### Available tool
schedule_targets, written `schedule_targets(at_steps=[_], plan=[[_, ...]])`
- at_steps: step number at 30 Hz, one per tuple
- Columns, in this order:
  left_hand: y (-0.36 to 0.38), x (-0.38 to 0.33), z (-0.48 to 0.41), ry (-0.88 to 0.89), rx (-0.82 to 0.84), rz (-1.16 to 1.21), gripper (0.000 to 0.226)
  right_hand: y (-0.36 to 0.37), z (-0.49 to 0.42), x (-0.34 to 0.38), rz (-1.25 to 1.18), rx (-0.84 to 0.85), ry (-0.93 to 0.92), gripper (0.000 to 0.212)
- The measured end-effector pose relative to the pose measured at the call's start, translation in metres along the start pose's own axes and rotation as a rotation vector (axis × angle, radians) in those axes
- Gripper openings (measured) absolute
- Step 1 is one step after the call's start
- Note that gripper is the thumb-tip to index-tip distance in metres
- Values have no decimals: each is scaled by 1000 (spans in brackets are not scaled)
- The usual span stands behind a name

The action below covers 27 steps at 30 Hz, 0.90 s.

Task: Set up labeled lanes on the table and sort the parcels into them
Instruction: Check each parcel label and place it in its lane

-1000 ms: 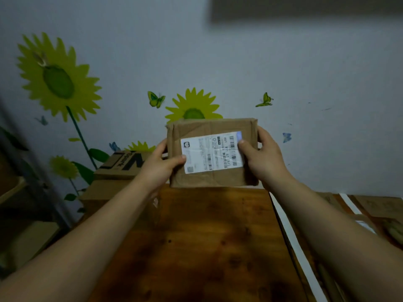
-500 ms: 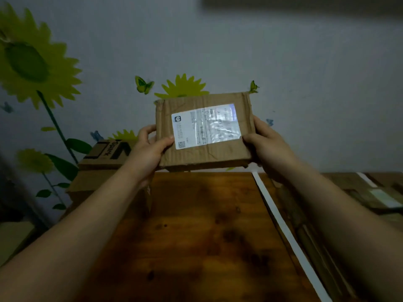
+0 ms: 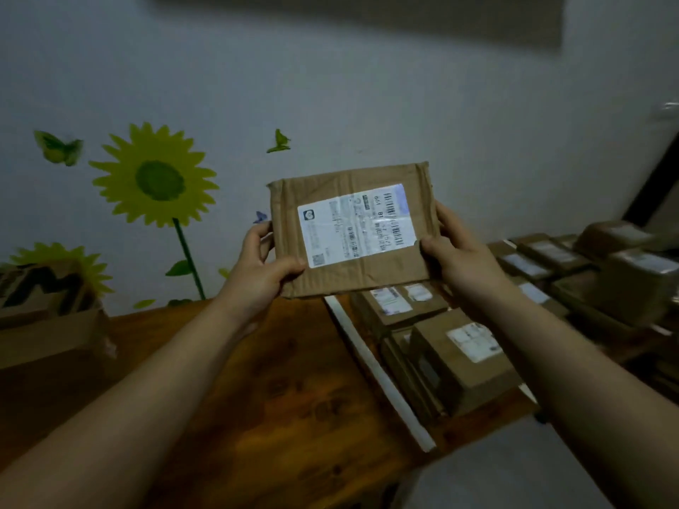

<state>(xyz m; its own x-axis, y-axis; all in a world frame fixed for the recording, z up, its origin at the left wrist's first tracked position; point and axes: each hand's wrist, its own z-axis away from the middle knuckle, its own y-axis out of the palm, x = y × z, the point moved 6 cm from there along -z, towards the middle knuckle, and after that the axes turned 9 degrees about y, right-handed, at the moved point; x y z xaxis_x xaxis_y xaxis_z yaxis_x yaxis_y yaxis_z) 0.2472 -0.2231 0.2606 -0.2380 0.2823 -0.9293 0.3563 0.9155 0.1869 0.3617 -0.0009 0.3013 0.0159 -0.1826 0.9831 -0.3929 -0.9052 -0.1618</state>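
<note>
Head camera shows a flat brown parcel [image 3: 352, 259] held up in the air above the far edge of the wooden table [image 3: 257, 380], its label [image 3: 356, 225] facing the wearer. The left hand [image 3: 261, 266] grips the lower left edge, thumb pressed on the front face and fingers curled behind. The right hand [image 3: 459, 259] grips the lower right edge likewise, thumb beside the label's corner. A white strip [image 3: 378, 372] on the table marks a lane, and sorted parcels [image 3: 463, 358] lie packed to its right. A carton [image 3: 44, 317] stands at far left.

Assessment: the parcel appears light, since edge pinches alone carry it. The cardboard is creased but holds its shape, so it is moderately stiff. Glossy tape over the label may be slick. Hold is best taken at the two short edges, on bare cardboard.
</note>
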Motion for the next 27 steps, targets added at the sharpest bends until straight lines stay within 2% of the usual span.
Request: schedule_targets(at_steps=[5, 9, 14, 21, 27], plan=[[96, 1, 0, 63, 54, -23, 53, -96, 12, -7, -2, -76, -43, 47], [180, 0, 1, 16, 112, -88, 44, -182, 17, -18, 50, -148, -16, 60], [265, 6, 0, -4, 164, -182, 43, -260, 17, -26, 85, -221, 21, 58], [322, 21, -29, 0, 229, -223, 50, -312, -17, -41, 84, -227, 27, 59], [345, 73, -77, -59, 275, -261, 55, -330, -71, -77, 98, -235, 90, 58]])
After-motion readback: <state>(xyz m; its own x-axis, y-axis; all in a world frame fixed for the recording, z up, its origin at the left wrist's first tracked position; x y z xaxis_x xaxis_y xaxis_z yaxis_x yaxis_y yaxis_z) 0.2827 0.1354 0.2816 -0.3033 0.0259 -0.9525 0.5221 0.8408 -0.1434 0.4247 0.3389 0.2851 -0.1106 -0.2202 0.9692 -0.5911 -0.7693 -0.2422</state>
